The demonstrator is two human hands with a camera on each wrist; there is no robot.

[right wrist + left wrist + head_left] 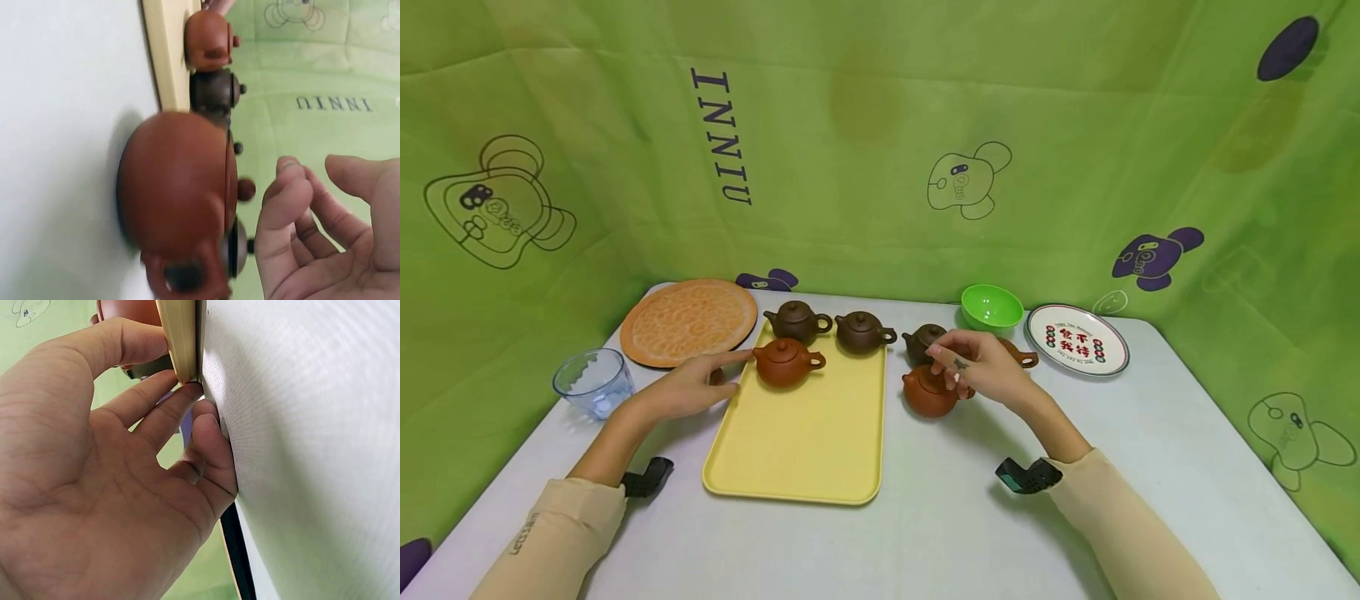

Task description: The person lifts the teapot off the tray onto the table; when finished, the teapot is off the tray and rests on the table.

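Bright light casts soft shadows; right wrist view slightly blurred.

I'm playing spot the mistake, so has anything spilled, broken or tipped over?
Nothing stands out: no spill or break shows. The red teapots and dark teapots stand upright, lids on, and the bowl is right side up. Another teapot is mostly hidden behind the right hand, so I can't check that one.

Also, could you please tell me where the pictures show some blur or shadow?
Right wrist view: the nearest round, reddish-brown clay teapot looks softly blurred; left wrist view: a soft shadow crosses the flat white tabletop; head view: a shadow lies beside the right beige fabric sleeve.
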